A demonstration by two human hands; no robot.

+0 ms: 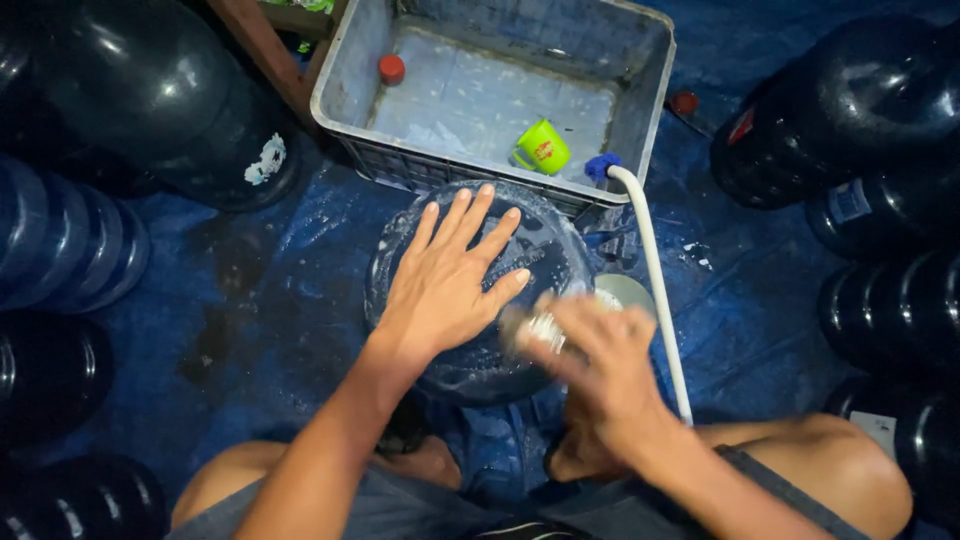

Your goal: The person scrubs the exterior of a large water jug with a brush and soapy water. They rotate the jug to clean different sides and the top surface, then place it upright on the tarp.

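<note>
A large dark blue water jug (545, 250), wet and soapy, stands in front of me between my knees. My left hand (447, 283) lies flat on its upturned end with fingers spread. My right hand (590, 355), blurred by motion, grips a small silvery scrubbing pad (540, 328) against the jug's right side.
A grey plastic crate (640, 110) with water holds a green cup (541, 148) and a red cap (391, 69). A white hose (660, 290) runs from the crate's corner down past my right hand. Several dark jugs (890, 110) crowd left and right on the blue tarp (250, 300).
</note>
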